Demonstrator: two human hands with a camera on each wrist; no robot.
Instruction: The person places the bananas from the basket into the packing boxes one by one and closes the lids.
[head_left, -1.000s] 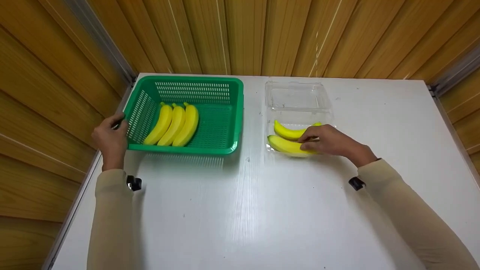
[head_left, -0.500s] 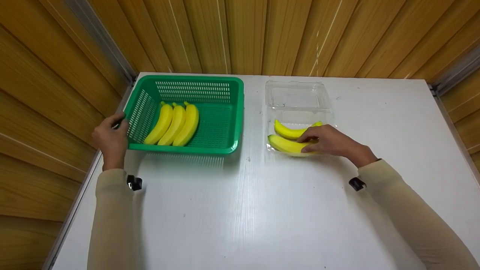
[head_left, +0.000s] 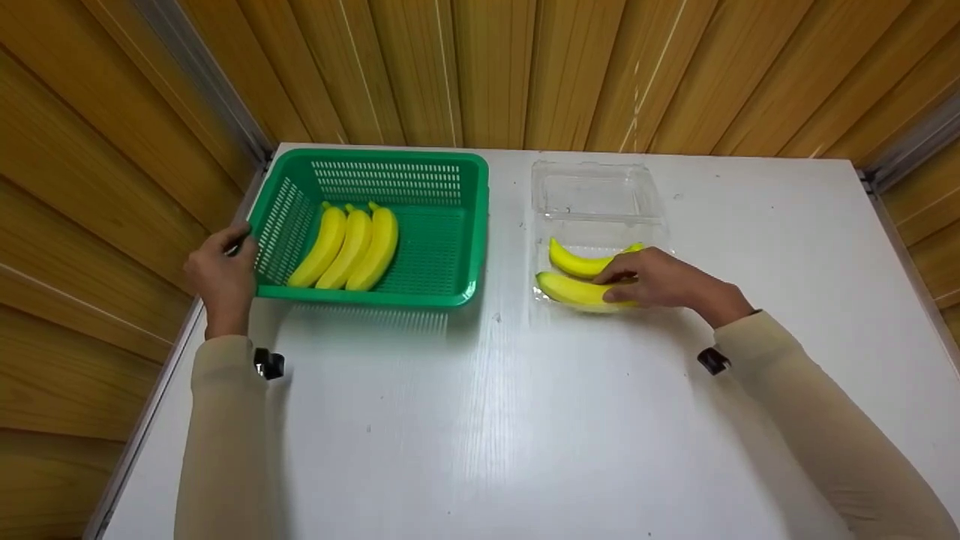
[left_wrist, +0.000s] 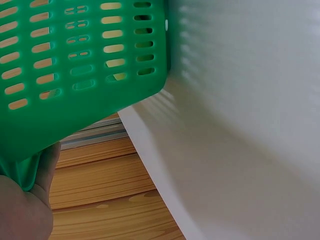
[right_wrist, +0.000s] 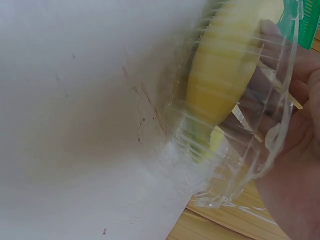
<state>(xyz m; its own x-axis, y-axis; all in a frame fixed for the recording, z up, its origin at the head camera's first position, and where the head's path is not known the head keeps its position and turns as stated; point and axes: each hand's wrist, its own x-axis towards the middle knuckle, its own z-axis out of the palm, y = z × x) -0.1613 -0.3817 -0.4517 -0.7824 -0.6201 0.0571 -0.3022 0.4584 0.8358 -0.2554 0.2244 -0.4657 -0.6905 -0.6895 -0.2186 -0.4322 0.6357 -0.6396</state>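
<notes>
"Bananas (head_left: 348, 251): what's the count?"

"Five. Three in the green basket (head_left: 375, 299), two in the clear container (head_left: 555, 229)."

"Basket group, how placed?"

"Side by side and touching, in the left half, stems toward the far wall of the basket. Bare mesh floor right of them."

"And the container pair?"

"One front banana (head_left: 574, 289), one rear banana (head_left: 576, 262), both lying crosswise in the near half. The one lid (head_left: 592, 193) lies open on the far side."

"Right grip (head_left: 652, 277)?"

"Pinching the front banana near its right end, thumb on the near side. Covers part of the rear banana in the head view. From the right wrist, fingers and yellow peel show through the ribbed clear plastic."

"Left grip (head_left: 223, 277)?"

"Holding the basket by its left rim, close to the near corner. Left wrist view has the rim tucked into the hand."

"Layout?"

"One basket, one container, both on the white counter (head_left: 450, 420). Basket left, container right, well apart."

"Anything worn?"

"Two beige sleeves (head_left: 225, 427), one small black device at each wrist, so two."

"Surroundings?"

"Wood-slat panels (head_left: 487, 75) on three sides: left, back, right."
</notes>
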